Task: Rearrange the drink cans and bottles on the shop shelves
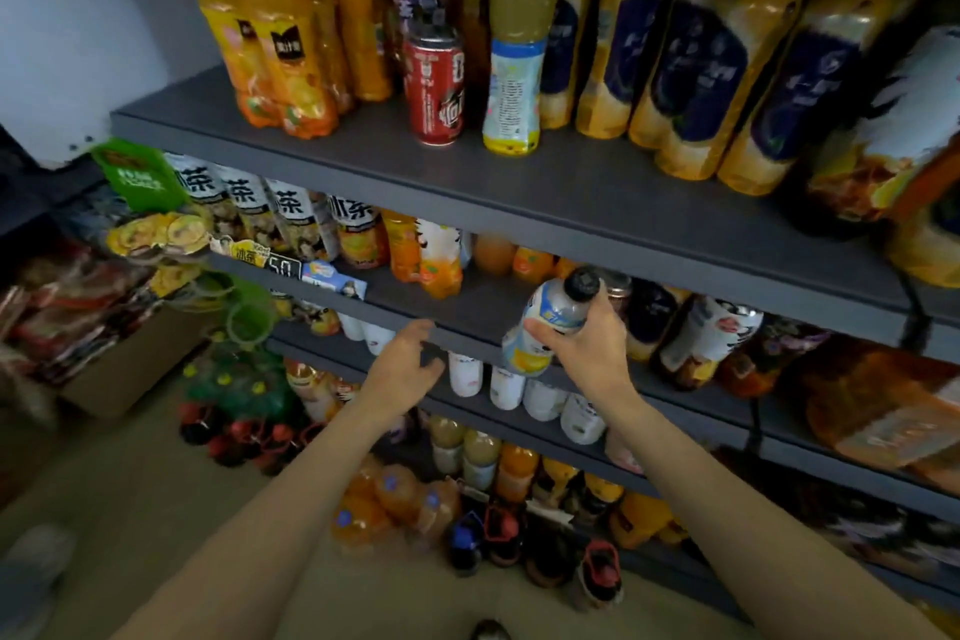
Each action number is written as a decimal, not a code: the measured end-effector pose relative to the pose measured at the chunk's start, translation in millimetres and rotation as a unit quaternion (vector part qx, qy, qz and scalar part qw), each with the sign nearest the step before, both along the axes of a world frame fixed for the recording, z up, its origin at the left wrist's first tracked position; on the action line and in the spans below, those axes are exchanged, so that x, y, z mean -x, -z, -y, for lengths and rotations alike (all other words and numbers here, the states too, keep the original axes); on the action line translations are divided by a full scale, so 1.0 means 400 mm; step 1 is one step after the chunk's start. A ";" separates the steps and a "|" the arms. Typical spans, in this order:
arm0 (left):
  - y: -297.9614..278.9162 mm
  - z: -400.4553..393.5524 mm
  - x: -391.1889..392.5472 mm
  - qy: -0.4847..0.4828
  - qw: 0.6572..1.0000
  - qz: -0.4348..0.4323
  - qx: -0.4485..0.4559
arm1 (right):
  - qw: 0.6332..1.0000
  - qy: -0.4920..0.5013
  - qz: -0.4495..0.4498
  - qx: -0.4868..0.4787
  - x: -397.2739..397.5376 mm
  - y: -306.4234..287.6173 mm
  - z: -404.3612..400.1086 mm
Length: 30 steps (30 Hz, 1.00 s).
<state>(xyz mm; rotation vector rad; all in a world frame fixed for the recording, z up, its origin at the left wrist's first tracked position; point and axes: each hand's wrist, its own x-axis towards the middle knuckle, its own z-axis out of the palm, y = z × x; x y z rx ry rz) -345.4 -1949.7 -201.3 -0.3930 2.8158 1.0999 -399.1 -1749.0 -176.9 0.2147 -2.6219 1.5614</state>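
Observation:
My right hand [587,343] grips a pale bottle [550,320] with a black cap and a white, blue and yellow label, tilted in front of the second shelf [467,312]. My left hand [405,364] hovers at that shelf's front edge, fingers loosely curled and holding nothing. On the top shelf [519,182] stand a red can [434,88] and a yellow-green bottle with a white cap [517,47], between orange juice bottles [275,36] on the left and blue-labelled amber bottles [696,68] on the right.
Iced tea bottles [270,213] and small orange drinks [421,250] fill the second shelf's left side, dark bottles [691,333] its right. White bottles [509,385] line the third shelf. Bottles crowd the floor [467,525]. A cardboard box [119,364] stands at left.

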 end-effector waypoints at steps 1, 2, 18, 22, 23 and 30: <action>0.002 0.019 0.019 -0.007 1.000 -0.001 0.006 | 1.000 0.011 -0.004 0.005 0.023 0.017 0.024; 0.004 0.035 0.036 -0.017 1.000 -0.004 0.007 | 1.000 0.023 -0.009 0.013 0.042 0.031 0.048; 0.165 0.260 0.333 -0.123 0.980 -0.128 -0.092 | 0.991 0.129 0.021 0.002 0.213 0.217 0.292; 0.213 0.267 0.432 -0.092 0.975 -0.175 -0.100 | 0.976 0.211 0.034 -0.034 0.219 0.327 0.309; 0.220 0.264 0.443 -0.099 0.972 -0.187 -0.098 | 0.969 0.243 0.032 -0.027 0.237 0.329 0.318; 0.223 0.314 0.397 -0.098 0.966 -0.228 -0.074 | 0.929 0.362 -0.073 -0.011 0.171 0.272 0.425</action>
